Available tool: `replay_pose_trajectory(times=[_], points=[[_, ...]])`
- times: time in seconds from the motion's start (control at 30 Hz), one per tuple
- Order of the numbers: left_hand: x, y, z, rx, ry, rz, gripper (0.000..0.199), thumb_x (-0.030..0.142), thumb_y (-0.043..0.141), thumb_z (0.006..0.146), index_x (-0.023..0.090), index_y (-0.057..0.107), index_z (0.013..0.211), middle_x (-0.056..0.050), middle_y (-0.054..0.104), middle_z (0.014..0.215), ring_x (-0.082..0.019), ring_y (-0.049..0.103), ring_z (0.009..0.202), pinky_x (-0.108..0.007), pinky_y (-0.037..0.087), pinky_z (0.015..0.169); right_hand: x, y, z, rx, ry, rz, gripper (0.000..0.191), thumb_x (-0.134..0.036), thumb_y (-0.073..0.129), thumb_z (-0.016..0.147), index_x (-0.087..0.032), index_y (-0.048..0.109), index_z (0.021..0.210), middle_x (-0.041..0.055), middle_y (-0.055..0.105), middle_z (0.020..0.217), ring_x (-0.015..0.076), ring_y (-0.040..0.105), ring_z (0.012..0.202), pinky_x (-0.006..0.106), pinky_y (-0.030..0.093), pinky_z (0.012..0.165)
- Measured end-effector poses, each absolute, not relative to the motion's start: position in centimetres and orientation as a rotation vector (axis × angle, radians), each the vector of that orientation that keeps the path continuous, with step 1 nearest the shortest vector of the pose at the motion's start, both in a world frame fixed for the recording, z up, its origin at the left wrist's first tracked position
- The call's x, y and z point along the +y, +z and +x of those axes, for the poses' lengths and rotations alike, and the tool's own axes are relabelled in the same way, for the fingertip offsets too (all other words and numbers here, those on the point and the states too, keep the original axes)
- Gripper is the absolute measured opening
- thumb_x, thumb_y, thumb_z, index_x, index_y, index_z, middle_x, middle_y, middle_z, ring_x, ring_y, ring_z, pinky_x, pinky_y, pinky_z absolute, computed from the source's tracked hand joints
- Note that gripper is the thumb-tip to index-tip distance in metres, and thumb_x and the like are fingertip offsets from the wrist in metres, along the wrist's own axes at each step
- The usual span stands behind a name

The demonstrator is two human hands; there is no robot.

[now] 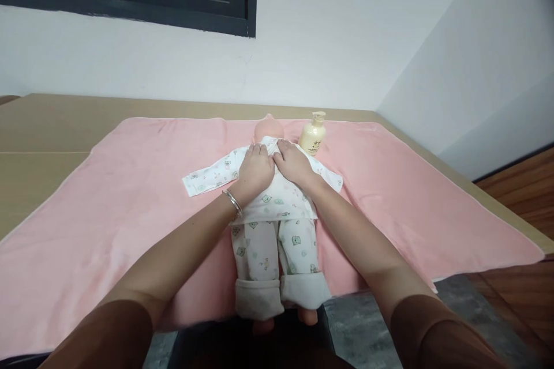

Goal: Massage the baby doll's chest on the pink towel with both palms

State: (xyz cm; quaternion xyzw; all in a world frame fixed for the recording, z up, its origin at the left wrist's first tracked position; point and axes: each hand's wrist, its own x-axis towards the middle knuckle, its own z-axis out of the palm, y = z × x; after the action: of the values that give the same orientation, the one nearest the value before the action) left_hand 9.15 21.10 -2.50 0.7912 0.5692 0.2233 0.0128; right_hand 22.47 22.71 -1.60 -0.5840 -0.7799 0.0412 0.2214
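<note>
A baby doll (269,128) lies on a pink blanket (142,184), its head toward the wall and its feet at the near edge. It wears a white printed top (277,203) and matching trousers (262,251) with turned-up cuffs. My left hand (256,172), with a silver bangle at the wrist, rests on the top's upper left part, its fingers close together and curled down at the cloth. My right hand (293,162) lies on the upper right part, fingers extended over the cloth near the neck. The two hands almost meet at the chest.
A cream pump bottle (313,134) stands on the blanket right of the doll's head. The wooden table (47,127) shows round the blanket. Behind are a white wall and a dark-framed window; wooden panels are at the right.
</note>
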Motion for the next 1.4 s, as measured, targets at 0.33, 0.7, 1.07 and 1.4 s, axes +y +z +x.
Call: replay_pose_trajectory(times=[0.33,0.7,1.07,1.4], points=[[23.5,-2.7,7.5,1.755,0.655,2.226,0.061,0.039,0.039,0.099,0.001,0.044,0.147,-0.023,0.039,0.157,-0.034,0.033,0.149,-0.046,0.027,0.124,21.0,-0.8,21.3,-2.151,-0.003,-1.738,0.042,-0.025,0.028,0.100,-0.012,0.061,0.123,0.0164,0.063,0.134,0.0277,0.057,0.126,0.036,0.044,0.103],[23.4,-2.4,7.4,1.608,0.728,2.337,0.044,0.028,0.033,0.101,0.004,0.059,0.127,-0.021,0.059,0.137,-0.029,0.052,0.133,-0.042,0.037,0.117,20.8,-0.1,21.1,-2.152,0.056,-1.830,0.047,-0.031,0.028,0.102,-0.004,0.061,0.121,0.0227,0.063,0.129,0.0309,0.057,0.123,0.039,0.040,0.106],[21.3,-2.9,8.9,1.768,0.819,2.379,0.046,0.022,0.037,0.098,-0.001,0.058,0.132,-0.024,0.054,0.144,-0.034,0.044,0.141,-0.048,0.033,0.121,23.7,-0.8,22.9,-2.140,0.379,-1.618,0.040,-0.040,0.040,0.096,-0.011,0.059,0.116,0.0184,0.063,0.129,0.0292,0.059,0.114,0.041,0.042,0.102],[22.0,-3.3,8.5,1.713,0.888,2.249,0.051,0.022,0.038,0.097,-0.002,0.051,0.140,-0.023,0.048,0.150,-0.033,0.038,0.145,-0.047,0.026,0.125,22.9,-1.8,21.9,-2.029,0.181,-1.624,0.036,-0.035,0.039,0.097,-0.011,0.061,0.114,0.0179,0.065,0.125,0.0292,0.058,0.115,0.042,0.040,0.104]])
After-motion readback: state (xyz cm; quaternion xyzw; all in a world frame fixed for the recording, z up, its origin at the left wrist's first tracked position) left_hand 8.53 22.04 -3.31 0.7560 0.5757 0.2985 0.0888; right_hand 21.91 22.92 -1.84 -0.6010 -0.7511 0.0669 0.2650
